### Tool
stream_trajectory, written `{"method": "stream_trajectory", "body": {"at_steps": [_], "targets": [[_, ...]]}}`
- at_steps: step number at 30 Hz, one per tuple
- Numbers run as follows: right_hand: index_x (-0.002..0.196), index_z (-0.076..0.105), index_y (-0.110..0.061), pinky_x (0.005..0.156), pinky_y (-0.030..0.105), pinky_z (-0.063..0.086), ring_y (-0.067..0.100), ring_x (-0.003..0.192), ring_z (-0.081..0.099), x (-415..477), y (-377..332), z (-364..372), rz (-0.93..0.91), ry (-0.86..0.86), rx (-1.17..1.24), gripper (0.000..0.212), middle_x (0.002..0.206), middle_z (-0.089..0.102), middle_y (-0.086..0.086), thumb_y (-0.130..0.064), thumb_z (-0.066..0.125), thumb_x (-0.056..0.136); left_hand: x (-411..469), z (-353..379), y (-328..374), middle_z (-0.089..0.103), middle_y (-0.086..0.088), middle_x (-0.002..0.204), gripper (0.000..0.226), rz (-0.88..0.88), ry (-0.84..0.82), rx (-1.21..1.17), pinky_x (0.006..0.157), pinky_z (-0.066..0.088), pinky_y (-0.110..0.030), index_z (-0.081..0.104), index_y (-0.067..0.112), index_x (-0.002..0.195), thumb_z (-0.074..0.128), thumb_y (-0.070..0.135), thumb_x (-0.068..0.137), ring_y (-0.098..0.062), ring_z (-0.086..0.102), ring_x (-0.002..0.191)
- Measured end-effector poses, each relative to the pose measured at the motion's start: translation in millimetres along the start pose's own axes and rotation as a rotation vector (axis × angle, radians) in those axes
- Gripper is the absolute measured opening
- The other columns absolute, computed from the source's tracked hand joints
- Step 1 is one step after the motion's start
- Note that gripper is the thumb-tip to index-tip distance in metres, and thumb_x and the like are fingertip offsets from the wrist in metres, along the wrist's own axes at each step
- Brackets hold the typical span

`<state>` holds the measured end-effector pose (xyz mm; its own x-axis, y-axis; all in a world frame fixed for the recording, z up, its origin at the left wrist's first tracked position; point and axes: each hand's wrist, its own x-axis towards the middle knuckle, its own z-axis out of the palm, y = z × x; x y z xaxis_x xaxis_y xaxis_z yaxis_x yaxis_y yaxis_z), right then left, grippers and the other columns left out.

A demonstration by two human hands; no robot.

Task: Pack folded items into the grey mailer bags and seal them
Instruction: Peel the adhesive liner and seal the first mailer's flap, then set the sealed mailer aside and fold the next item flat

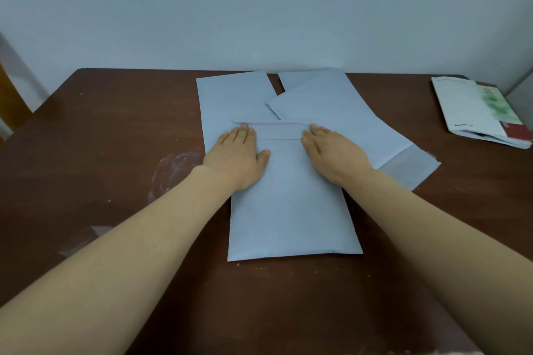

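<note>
Both my hands lie flat with the fingers straight, gripping nothing. My left hand (pixel 239 153) presses on the left end of the folded-over flap (pixel 277 130) and my right hand (pixel 331 153) on its right end. The mailer bag (pixel 291 210) lies lengthwise under my palms on the brown table (pixel 115 124), its closed bottom edge nearest me and the flap at its far end.

The bag looks thin, smooth and light, and slightly padded out by whatever is folded inside, so I judge it will slide easily on the wood and buckle if lifted by one corner. Flat pressure along the flap suits the seal. To move the bag I would take it by both long edges, near the middle, where the contents give it some body.

Beyond the mailer bag, a second bag (pixel 230 95) lies flat just past my left fingertips, and a third bag (pixel 326 106) lies at an angle past my right, overlapping it. Well off to the right of the mailer bag sits a pile of papers (pixel 478 112).
</note>
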<state>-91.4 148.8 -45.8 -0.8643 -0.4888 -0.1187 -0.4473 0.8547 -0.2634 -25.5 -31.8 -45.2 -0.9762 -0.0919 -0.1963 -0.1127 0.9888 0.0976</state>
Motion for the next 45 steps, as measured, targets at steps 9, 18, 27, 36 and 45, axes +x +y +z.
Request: {"method": "stream_trajectory", "body": {"at_steps": [9,18,27,36,45], "targets": [[0.141,0.03,-0.008,0.104,0.042,0.037,0.03,0.125,0.045,14.5,8.4,-25.7,0.274,0.14,0.388,0.073,0.137,0.047,0.011,-0.034,0.066,0.083,-4.4,-11.3,0.6,-0.007,-0.011,0.158,0.071,-0.008,0.001,-0.037,0.119,0.002,-0.037,0.005,0.014,0.15,0.028,0.053,0.095,-0.023,-0.003,0.147],[0.105,0.064,-0.001,0.075,0.035,0.055,0.025,0.082,0.065,3.6,-4.1,-35.8,0.339,0.175,1.107,0.029,0.106,0.066,0.017,0.005,0.068,0.078,-20.1,-26.3,1.9,0.016,-0.009,0.156,0.1,-0.196,0.038,-0.622,0.108,0.032,-0.035,-0.009,0.011,0.149,0.064,0.035,0.085,-0.028,0.026,0.14],[0.111,0.061,0.001,0.079,0.038,0.053,0.022,0.089,0.065,-22.3,4.7,-49.2,0.337,0.217,1.554,0.023,0.098,0.066,0.008,-0.001,0.058,0.088,-41.0,-41.7,10.8,0.059,-0.01,0.127,0.052,-0.288,0.131,-1.335,0.085,0.044,-0.027,0.049,0.001,0.13,0.069,0.012,0.083,-0.021,0.059,0.104],[0.11,0.063,-0.007,0.074,0.035,0.058,0.024,0.089,0.07,-48.2,-2.2,-39.7,0.296,-0.216,1.364,0.032,0.104,0.071,0.01,-0.013,0.069,0.08,-48.5,-59.1,-6.3,0.066,-0.015,0.112,0.025,-0.43,0.163,-1.777,0.082,0.054,-0.042,0.061,-0.003,0.111,0.062,0.006,0.088,-0.029,0.067,0.095],[0.114,0.055,-0.005,0.03,0.016,0.035,0.011,0.041,0.059,-23.8,-61.5,-34.0,0.201,-0.11,1.206,0.021,0.08,0.063,0.009,-0.011,0.053,0.094,-63.6,-66.5,-54.8,0.068,-0.013,0.108,0.041,-0.57,0.038,-1.648,0.052,0.057,-0.033,0.058,0.006,0.116,0.069,0.004,0.076,-0.027,0.069,0.085]]}}
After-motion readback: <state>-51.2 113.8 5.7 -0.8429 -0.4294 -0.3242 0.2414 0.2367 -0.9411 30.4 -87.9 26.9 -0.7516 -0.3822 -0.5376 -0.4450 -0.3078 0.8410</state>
